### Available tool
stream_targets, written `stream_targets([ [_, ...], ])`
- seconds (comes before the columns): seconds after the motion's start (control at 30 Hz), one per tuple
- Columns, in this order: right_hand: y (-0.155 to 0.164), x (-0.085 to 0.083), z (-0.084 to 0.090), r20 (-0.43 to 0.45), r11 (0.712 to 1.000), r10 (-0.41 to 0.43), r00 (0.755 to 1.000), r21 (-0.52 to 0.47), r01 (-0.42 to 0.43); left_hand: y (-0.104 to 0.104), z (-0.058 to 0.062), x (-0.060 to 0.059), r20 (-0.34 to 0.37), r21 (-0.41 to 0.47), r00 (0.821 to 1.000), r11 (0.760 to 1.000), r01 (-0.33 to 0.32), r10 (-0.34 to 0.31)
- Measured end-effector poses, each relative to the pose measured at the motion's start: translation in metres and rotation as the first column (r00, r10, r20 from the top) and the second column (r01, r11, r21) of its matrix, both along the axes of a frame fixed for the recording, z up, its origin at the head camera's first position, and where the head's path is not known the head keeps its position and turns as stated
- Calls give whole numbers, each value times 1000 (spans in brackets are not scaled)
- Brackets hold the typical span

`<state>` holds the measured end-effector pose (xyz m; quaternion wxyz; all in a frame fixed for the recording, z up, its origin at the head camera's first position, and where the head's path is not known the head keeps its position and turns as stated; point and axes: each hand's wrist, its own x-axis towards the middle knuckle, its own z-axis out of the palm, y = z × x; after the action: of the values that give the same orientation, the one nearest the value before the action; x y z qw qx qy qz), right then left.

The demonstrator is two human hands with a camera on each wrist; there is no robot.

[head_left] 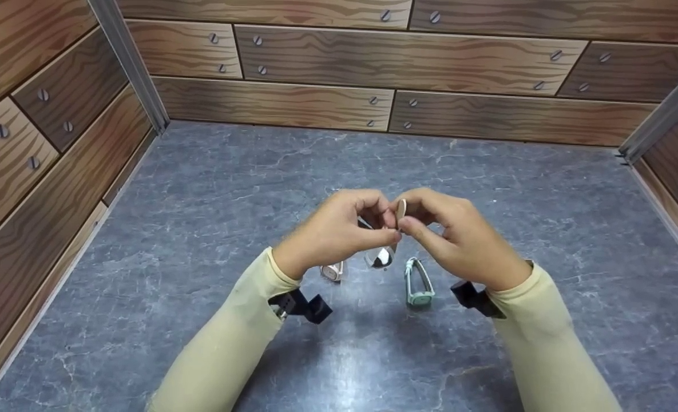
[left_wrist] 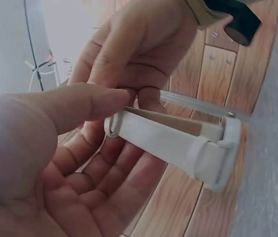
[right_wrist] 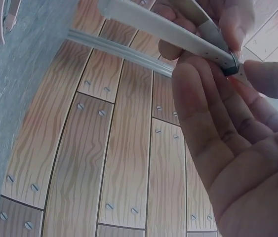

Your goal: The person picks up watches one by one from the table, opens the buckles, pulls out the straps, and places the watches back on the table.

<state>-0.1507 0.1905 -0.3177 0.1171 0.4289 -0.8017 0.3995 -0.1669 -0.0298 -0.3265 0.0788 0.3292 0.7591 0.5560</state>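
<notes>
Both hands meet over the middle of the table around a wristwatch with a white strap (left_wrist: 158, 136). My left hand (head_left: 353, 223) pinches the strap between thumb and fingers. From the other side, my right hand (head_left: 453, 234) grips the strap's end, its beige underside (head_left: 401, 212) showing between thumb and forefinger. In the right wrist view, small holes run along the strap (right_wrist: 178, 37) up to the buckle (right_wrist: 231, 68) at the fingertips. The watch case (left_wrist: 227, 153) hangs below the hands. Fingers partly cover the strap.
A green wristwatch (head_left: 420, 294) lies on the blue-grey marbled table (head_left: 247, 171) below the right hand. A pale pink wristwatch (head_left: 332, 272) lies beside the left wrist, partly hidden. Wood-patterned walls (head_left: 316, 57) enclose the table at the back and sides.
</notes>
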Motion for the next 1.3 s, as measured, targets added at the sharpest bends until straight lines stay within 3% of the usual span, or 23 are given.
stream_targets([
  [0.13,0,-1,0,9,998,-28,1000,-58,29,5,-1,1,-146,52,987,997,-52,59],
  [0.3,1,-1,1,31,987,-84,996,-137,88,8,-1,3,-348,151,928,985,-86,134],
  [0.43,0,0,3,46,976,-66,997,-203,74,8,-1,5,-408,221,892,969,-111,195],
  [0.67,-2,0,3,-17,960,-19,1000,-281,14,10,0,7,-359,334,902,936,-114,238],
  [0.83,-3,1,3,-12,956,-18,1000,-293,14,11,2,8,-359,327,904,938,-112,233],
  [1.1,1,0,0,96,966,-99,990,-229,119,12,-1,8,-346,321,912,941,-108,222],
  [1.3,1,-1,0,121,969,-108,987,-209,131,12,0,7,-289,301,934,946,-120,210],
])
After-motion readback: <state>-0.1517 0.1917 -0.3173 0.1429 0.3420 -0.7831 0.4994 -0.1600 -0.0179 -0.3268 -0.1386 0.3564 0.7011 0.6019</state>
